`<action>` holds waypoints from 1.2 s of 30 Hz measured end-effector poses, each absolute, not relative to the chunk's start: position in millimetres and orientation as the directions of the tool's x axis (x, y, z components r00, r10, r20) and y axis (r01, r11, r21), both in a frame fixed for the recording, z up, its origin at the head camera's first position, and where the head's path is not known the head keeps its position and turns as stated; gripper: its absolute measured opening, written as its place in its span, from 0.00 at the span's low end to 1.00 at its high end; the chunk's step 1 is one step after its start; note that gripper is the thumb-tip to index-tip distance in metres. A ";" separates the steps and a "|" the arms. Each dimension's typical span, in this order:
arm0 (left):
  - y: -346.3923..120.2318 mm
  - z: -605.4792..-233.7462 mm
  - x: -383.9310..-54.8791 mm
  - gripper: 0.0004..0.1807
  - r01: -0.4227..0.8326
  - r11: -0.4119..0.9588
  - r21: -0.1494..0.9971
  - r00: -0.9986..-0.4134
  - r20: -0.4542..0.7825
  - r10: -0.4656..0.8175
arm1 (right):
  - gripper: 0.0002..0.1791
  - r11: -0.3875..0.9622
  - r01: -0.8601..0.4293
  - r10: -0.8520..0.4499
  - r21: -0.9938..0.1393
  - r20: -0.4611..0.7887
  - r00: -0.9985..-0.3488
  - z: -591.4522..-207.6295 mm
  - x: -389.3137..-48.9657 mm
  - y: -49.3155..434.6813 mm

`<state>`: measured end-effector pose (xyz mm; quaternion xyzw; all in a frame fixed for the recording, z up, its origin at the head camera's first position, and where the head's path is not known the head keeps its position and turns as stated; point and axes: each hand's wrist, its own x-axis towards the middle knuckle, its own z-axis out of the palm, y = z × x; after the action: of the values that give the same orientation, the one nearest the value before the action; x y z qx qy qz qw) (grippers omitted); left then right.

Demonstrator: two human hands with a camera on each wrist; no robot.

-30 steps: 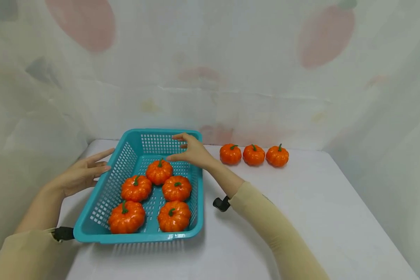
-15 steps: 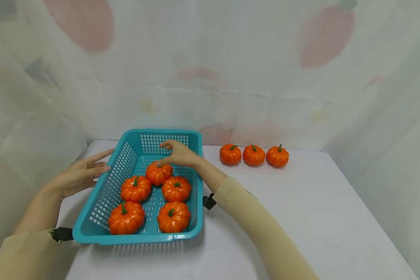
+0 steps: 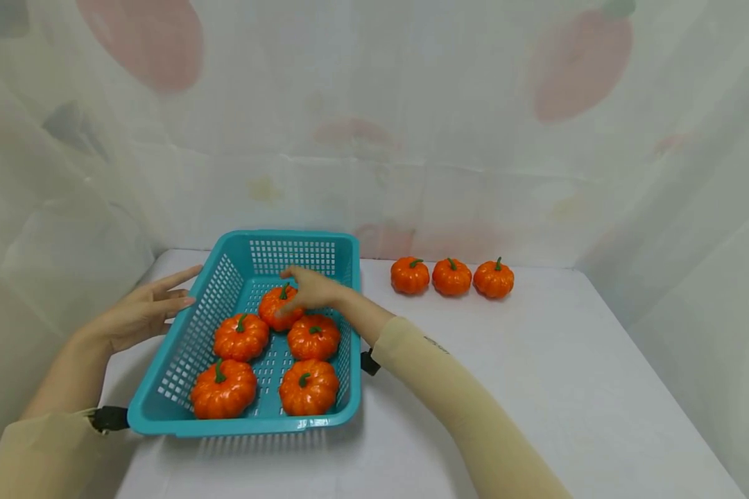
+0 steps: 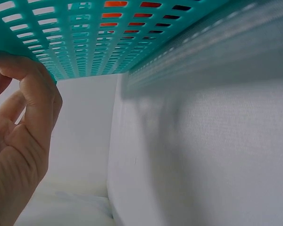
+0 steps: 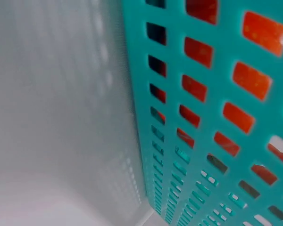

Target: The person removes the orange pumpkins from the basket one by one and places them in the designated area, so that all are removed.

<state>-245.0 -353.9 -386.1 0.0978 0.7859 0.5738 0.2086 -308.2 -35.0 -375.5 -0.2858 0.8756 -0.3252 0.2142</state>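
A teal plastic basket (image 3: 259,424) holds several shiny orange toy pumpkins with green stems. My right hand (image 3: 315,290) reaches over the basket's right side and grips the rearmost pumpkin (image 3: 273,305), thumb on its near side and fingers behind it. At the basket's left side, my left hand (image 3: 140,315) rests its fingers against the rim from outside. The left wrist view shows this hand (image 4: 26,113) touching the perforated wall (image 4: 85,42). In the right wrist view, only the basket's outer wall (image 5: 198,136) and orange patches behind it show; the hand itself is out of sight.
Three more pumpkins stand in a row at the back of the white table, right of the basket: a left one (image 3: 410,276), a middle one (image 3: 452,277) and a right one (image 3: 494,278). A pale printed curtain (image 3: 474,125) hangs behind and at the sides.
My right hand has moved left and down onto the rearmost pumpkin, its fingers coming round it. The left hand has stayed at the rim, and the basket and the pumpkins are practically where they were.
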 end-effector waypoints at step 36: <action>-356.1 -387.8 -246.0 0.39 -0.089 0.327 0.941 -0.893 -0.220 0.392 | 0.39 0.684 -0.450 -0.647 -0.575 -0.193 -0.737 -374.9 -300.4 -36.6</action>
<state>-246.0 -356.1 -387.8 0.0962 0.7870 0.5721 0.2099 -300.4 -36.6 -374.9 -0.3058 0.8967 -0.2544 0.1943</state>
